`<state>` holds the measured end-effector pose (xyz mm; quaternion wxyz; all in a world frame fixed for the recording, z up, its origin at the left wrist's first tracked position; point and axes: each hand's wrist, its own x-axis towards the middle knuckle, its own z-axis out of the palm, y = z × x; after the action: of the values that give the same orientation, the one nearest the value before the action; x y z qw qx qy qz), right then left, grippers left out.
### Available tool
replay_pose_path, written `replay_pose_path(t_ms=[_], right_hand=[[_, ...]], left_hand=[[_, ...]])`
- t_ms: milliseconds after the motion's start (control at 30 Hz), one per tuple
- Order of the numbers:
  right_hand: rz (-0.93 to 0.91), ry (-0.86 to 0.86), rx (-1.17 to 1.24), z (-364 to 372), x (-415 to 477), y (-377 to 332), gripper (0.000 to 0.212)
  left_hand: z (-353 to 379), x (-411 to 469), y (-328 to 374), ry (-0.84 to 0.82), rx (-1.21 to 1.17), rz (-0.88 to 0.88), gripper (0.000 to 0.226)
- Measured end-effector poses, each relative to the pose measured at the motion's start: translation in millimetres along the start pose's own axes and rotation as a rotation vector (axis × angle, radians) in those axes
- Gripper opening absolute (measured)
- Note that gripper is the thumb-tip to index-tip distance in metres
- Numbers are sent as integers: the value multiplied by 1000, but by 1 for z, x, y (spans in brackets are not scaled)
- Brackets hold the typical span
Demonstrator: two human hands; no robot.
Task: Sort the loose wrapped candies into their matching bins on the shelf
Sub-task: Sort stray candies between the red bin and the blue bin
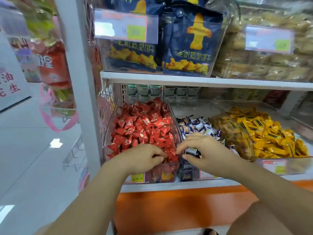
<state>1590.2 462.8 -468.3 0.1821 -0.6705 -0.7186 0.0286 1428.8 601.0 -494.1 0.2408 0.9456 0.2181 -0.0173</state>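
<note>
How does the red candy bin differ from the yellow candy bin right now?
The red candy bin holds red wrapped candies, heaped high toward the back; the yellow candy bin holds flatter yellow packets. The left hand is reaching into the red bin's front corner, while no hand touches the yellow bin. The red bin stands at the shelf's left end, the yellow at the right. Both are clear plastic and open-topped.

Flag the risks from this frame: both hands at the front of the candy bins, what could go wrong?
1. The right hand pinches a dark-wrapped candy right at the divider beside the red candy bin; a slip could drop it among the reds.
2. The left hand digs into heaped red candies at the bin's front; some could spill over the front.
3. The frame is blurred, so wrappers may be misjudged.
</note>
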Motion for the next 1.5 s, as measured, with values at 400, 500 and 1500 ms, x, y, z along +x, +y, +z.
replay_pose_path(t_ms=[400,500,1500], right_hand=[[-64,-108,-128,-18,24,-14,24],[-52,-112,-120,-16,25,-13,23],[-82,45,-76,20,2,19,17]], left_hand=[[-12,-12,-1,194,-343,21,24],[-3,-7,11,-4,-262,21,26],[0,22,6,-99,-104,-134,32]])
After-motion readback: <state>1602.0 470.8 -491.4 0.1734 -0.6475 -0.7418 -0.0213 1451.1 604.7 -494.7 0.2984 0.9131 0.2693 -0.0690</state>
